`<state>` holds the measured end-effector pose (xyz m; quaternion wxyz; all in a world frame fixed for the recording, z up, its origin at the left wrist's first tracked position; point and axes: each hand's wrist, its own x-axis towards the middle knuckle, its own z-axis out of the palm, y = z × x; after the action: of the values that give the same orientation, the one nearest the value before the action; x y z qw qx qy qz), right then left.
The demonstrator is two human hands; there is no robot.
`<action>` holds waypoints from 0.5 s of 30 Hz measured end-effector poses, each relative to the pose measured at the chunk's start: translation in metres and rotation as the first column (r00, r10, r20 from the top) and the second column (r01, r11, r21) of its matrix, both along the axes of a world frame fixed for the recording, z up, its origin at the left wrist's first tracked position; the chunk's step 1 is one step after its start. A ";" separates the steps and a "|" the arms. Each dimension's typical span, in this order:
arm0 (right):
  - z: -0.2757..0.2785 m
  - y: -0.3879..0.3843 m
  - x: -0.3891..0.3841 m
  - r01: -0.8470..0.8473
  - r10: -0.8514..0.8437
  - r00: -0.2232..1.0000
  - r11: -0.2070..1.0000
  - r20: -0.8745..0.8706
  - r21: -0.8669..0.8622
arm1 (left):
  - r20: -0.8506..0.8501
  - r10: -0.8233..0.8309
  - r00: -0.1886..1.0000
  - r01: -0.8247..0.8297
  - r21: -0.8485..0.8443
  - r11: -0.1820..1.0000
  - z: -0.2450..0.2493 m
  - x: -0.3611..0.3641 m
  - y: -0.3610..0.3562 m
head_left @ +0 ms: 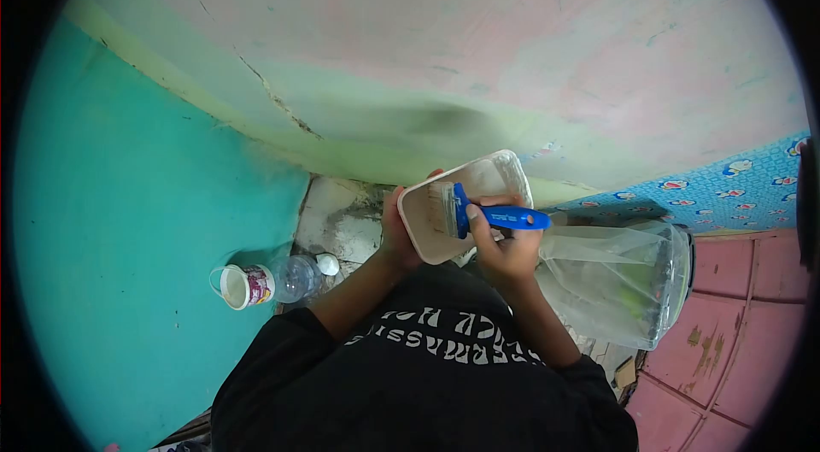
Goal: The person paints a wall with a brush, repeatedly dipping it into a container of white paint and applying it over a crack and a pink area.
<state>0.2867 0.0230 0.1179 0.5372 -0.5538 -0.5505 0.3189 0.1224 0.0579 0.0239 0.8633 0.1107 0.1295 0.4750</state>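
A white rectangular tub (504, 168) is tilted in front of my chest, its opening facing me. My left hand (398, 230) grips its left side, with the fingers wrapped behind the wall. In my right hand (502, 249) is a paintbrush (504, 216) with a blue handle, held near the ferrule. Its pale bristles point left into the tub, over the whitish inner surface. Close beyond the tub rises a wall (444, 76) with patchy pink, white and pale green paint.
At the left stand a small white bucket (248, 287) and a clear plastic bottle (296, 278), beside the turquoise wall (154, 221). Clear plastic sheeting (598, 272) covers something on the right. Blue patterned covering (726, 183) lines the lower right wall, above pink panels (709, 324).
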 end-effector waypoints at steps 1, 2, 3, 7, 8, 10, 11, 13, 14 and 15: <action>0.001 0.000 -0.002 0.003 -0.003 0.999 1.000 -0.046 0.001 | -0.012 -0.001 1.000 0.001 0.003 1.000 0.000 -0.001 0.001; 0.003 0.000 -0.004 0.006 -0.006 0.996 1.000 -0.091 -0.001 | -0.006 -0.009 1.000 0.009 -0.011 1.000 0.000 -0.002 0.002; 0.004 -0.001 -0.004 0.011 -0.012 0.991 1.000 -0.137 -0.006 | 0.000 -0.017 1.000 0.017 -0.025 1.000 0.000 -0.002 0.003; 0.006 0.003 -0.003 0.020 -0.021 0.996 1.000 0.086 0.016 | 0.070 -0.075 0.995 0.079 -0.050 0.996 -0.003 -0.001 0.008; 0.004 0.003 -0.002 0.038 -0.039 0.998 0.999 0.045 0.029 | 0.080 -0.085 0.993 0.087 -0.030 0.996 -0.005 -0.001 0.010; -0.002 0.002 -0.002 0.043 -0.044 0.999 0.999 0.030 0.023 | 0.038 -0.098 0.994 0.099 -0.039 0.994 -0.004 0.000 0.011; -0.006 0.000 -0.002 0.034 -0.034 0.998 0.999 0.057 0.005 | 0.035 -0.110 0.993 0.111 -0.046 0.993 -0.004 0.000 0.012; -0.007 -0.002 -0.001 0.048 -0.049 0.993 0.999 0.106 0.005 | 0.052 -0.139 0.989 0.142 -0.060 0.988 -0.006 0.000 0.014; -0.005 -0.001 0.001 0.066 -0.069 0.989 0.998 0.130 0.024 | 0.074 -0.155 0.985 0.160 -0.067 0.985 -0.008 0.003 0.017; -0.004 -0.001 0.004 0.082 -0.087 0.984 0.996 0.156 0.042 | 0.093 -0.166 0.982 0.172 -0.062 0.983 -0.010 0.006 0.020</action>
<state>0.2904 0.0224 0.1140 0.5149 -0.5904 -0.5727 0.2413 0.1282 0.0779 0.0144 0.9087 0.0703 0.0980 0.3996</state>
